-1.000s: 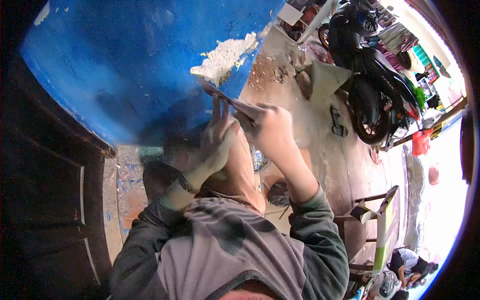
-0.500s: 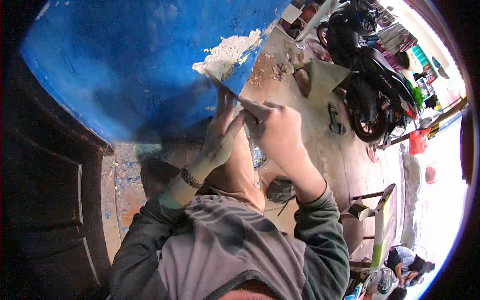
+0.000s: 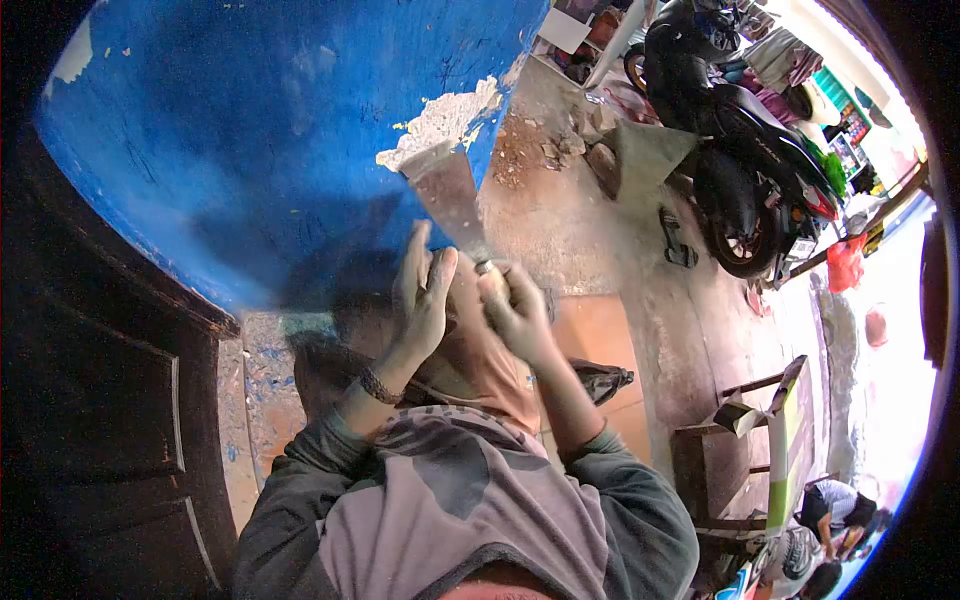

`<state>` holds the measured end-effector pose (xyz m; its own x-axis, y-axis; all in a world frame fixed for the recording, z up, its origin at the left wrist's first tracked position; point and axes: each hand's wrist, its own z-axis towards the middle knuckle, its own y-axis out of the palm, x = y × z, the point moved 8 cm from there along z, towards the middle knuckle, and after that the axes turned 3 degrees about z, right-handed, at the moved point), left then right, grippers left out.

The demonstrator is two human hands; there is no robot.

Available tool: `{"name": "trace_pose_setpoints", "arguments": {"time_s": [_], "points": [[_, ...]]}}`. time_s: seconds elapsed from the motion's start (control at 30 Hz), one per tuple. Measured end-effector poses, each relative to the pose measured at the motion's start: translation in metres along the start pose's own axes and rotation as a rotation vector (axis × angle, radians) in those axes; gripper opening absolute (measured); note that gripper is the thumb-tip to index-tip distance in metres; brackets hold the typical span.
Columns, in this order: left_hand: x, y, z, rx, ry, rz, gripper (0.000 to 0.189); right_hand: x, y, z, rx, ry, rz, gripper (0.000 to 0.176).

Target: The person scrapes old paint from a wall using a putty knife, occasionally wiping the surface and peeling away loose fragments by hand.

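Note:
My right hand (image 3: 515, 310) is closed around the handle of a paint scraper (image 3: 445, 190). The wide metal blade points up and left, its flat face toward me, and its edge meets the lower border of a bare, pale patch (image 3: 448, 118) on the blue painted wall (image 3: 260, 110). Just left of the handle, my left hand (image 3: 425, 300) is raised with its fingers stretched out, dusty and holding nothing. It appears apart from the scraper. Most of the handle is hidden inside my right fist.
A dark wooden door (image 3: 90, 420) stands at the left. Rubble (image 3: 565, 148) and a sandal (image 3: 677, 238) lie on the floor to the right, near a parked black motorcycle (image 3: 740, 150). A wooden bench-like frame (image 3: 775, 440) is at lower right, with people beyond it.
My right hand has moved down and left, and the scraper blade has turned from edge-on to flat-faced. My left fingers have come off the blade and dropped lower.

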<state>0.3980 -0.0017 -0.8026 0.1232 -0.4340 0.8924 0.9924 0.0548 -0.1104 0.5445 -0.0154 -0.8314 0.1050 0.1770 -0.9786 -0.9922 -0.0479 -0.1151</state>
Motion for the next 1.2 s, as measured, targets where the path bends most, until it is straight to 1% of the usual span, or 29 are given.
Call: {"name": "trace_pose_setpoints", "arguments": {"time_s": [0.03, 0.07, 0.1, 0.13, 0.17, 0.2, 0.23, 0.27, 0.3, 0.33, 0.37, 0.43, 0.5, 0.57, 0.6, 0.63, 0.67, 0.7, 0.77, 0.83, 0.87, 0.9, 0.97, 1.0, 1.07, 1.1, 1.13, 1.17, 1.2], "points": [[-0.001, 0.0, 0.005, 0.011, -0.019, -0.079, 0.029, 0.011, 0.011, -0.001, -0.007, -0.053, 0.042, 0.028], [-0.002, -0.001, 0.011, 0.02, -0.037, -0.157, 0.03, 0.022, 0.02, 0.004, -0.008, -0.159, 0.038, 0.029], [-0.002, -0.001, 0.019, 0.017, -0.032, -0.148, 0.03, 0.018, 0.029, 0.009, 0.001, -0.226, 0.03, 0.03], [-0.009, 0.005, 0.026, -0.054, -0.134, -0.32, 0.031, 0.02, 0.033, 0.015, 0.019, -0.228, 0.031, 0.031], [-0.015, 0.013, 0.032, -0.124, -0.238, -0.492, 0.031, 0.026, 0.035, 0.02, 0.023, -0.162, 0.053, 0.032], [-0.014, 0.016, 0.043, -0.092, -0.21, -0.556, 0.034, 0.019, 0.04, 0.024, 0.029, -0.097, 0.075, 0.032], [-0.014, 0.017, 0.049, -0.096, -0.206, -0.549, 0.034, 0.008, 0.045, 0.032, 0.074, -0.115, 0.238, 0.032], [-0.013, 0.021, 0.054, -0.145, -0.204, -0.555, 0.035, 0.002, 0.049, 0.037, 0.118, -0.133, 0.401, 0.032], [-0.012, 0.024, 0.057, -0.192, -0.205, -0.562, 0.035, 0.009, 0.055, 0.039, 0.119, -0.136, 0.405, 0.032], [-0.016, 0.025, 0.057, -0.19, -0.229, -0.609, 0.032, 0.013, 0.056, 0.038, 0.169, -0.163, 0.356, 0.031], [-0.014, 0.025, 0.056, -0.194, -0.221, -0.603, 0.032, 0.014, 0.054, 0.039, 0.216, -0.217, 0.325, 0.028], [-0.01, 0.017, 0.058, -0.116, -0.181, -0.478, 0.035, -0.001, 0.05, 0.038, 0.316, -0.318, 0.257, 0.025], [0.002, 0.012, 0.064, -0.06, -0.169, -0.506, 0.031, 0.004, 0.062, 0.043, 0.164, -0.169, 0.473, 0.026], [0.004, 0.007, 0.065, -0.082, -0.134, -0.378, 0.032, -0.015, 0.062, 0.036, 0.119, -0.096, 0.332, 0.026], [0.0, 0.004, 0.062, -0.076, -0.138, -0.376, 0.032, -0.024, 0.059, 0.034, 0.167, -0.219, 0.281, 0.027], [-0.01, -0.001, 0.055, -0.046, -0.155, -0.264, 0.032, -0.033, 0.057, 0.03, 0.215, -0.34, 0.231, 0.027], [-0.021, -0.005, 0.046, -0.019, -0.169, -0.152, 0.033, -0.026, 0.062, 0.024, 0.211, -0.338, 0.236, 0.027], [-0.036, -0.008, 0.036, 0.014, -0.197, -0.12, 0.035, -0.011, 0.067, 0.015, 0.224, -0.298, 0.258, 0.028], [-0.044, -0.009, 0.017, 0.037, -0.29, -0.267, 0.039, 0.01, 0.073, 0.008, 0.233, -0.253, 0.283, 0.029], [-0.047, -0.015, 0.017, 0.031, -0.296, -0.25, 0.041, 0.035, 0.084, 0.006, 0.147, -0.126, 0.333, 0.03], [-0.047, -0.017, 0.016, 0.021, -0.297, -0.237, 0.042, 0.043, 0.085, 0.01, 0.152, -0.141, 0.224, 0.03], [-0.046, -0.017, 0.02, 0.026, -0.302, -0.237, 0.042, 0.043, 0.088, 0.015, 0.147, -0.137, 0.223, 0.03], [-0.04, -0.018, 0.03, 0.021, -0.293, -0.219, 0.043, 0.038, 0.087, 0.022, 0.248, -0.207, 0.283, 0.029], [-0.046, -0.016, 0.03, -0.014, -0.286, -0.259, 0.035, 0.045, 0.089, 0.023, 0.224, -0.187, 0.335, 0.031], [-0.064, -0.018, 0.022, -0.001, -0.281, -0.221, 0.035, 0.063, 0.096, 0.02, 0.232, -0.19, 0.329, 0.032], [-0.063, -0.019, 0.023, 0.007, -0.277, -0.185, 0.036, 0.059, 0.097, 0.02, 0.246, -0.194, 0.321, 0.033], [-0.064, -0.02, 0.024, 0.016, -0.289, -0.201, 0.036, 0.057, 0.099, 0.02, 0.202, -0.17, 0.312, 0.035], [-0.065, -0.021, 0.028, 0.014, -0.293, -0.201, 0.036, 0.055, 0.1, 0.021, 0.204, -0.166, 0.312, 0.035], [-0.058, -0.023, 0.037, -0.006, -0.277, -0.201, 0.036, 0.048, 0.101, 0.026, 0.205, -0.117, 0.356, 0.035]]}}
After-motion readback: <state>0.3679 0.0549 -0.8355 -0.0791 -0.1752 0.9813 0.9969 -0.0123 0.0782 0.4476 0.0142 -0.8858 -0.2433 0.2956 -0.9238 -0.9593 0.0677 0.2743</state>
